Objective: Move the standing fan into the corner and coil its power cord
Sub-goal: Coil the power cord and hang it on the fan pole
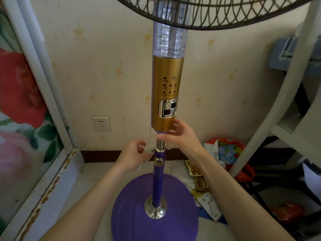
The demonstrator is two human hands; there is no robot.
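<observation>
At the fan's chrome collar (160, 149), where the silver inner tube meets the purple pole (157, 181), both hands work close together. The left hand (133, 154) sits just left of the pole, its fingers curled and pinching a small bundle of white power cord (147, 151) bunched against the collar; one strand of cord runs up along the left edge of the gold control column (166, 94), and a short end hangs below the hand. The right hand (180, 136) is on the other side and slightly higher, fingers partly spread and bent, the fingertips reaching across to the silver tube just under the bottom of the gold column; whether it grips any cord cannot be told.

Below the hands, a round knob (158, 162) juts from the purple pole, which drops into a chrome dome on the round purple base (135, 206) standing on the pale floor (86, 174). Above, the gold column carries red indicator dots and a silver button panel (167, 108), then a clear ribbed section, and the dark wire grille (217, 13) fills the top edge.

The standing fan is upright close to a cream wall (104, 66) with a white socket (101, 122) low on it. To the left is a white-framed panel printed with red flowers (19, 94). To the right stands a white shelf frame (281, 108), with scattered papers and wrappers (215, 153) on the floor near the base.
</observation>
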